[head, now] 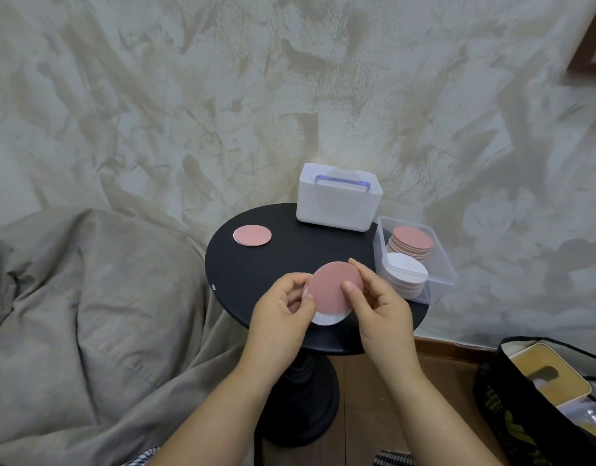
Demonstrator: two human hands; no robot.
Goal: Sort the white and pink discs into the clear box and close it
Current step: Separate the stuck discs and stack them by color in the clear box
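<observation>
Hidden: the held white disc (325,319) shows only as a crescent under the held pink disc (330,287); the number of discs in each stack cannot be told; a black bag (491,398) at 4 o'clock is cut off.
Counts: two stacks, one loose pink disc (252,235) at the table's (290,260) 10 o'clock.
Left hand (283,307): pinches the pair's left edge.
Right hand (380,304): pinches the right edge.
Clear box (448,274): 3 o'clock, open-topped, pink stack (412,242) behind white stack (407,272).
</observation>
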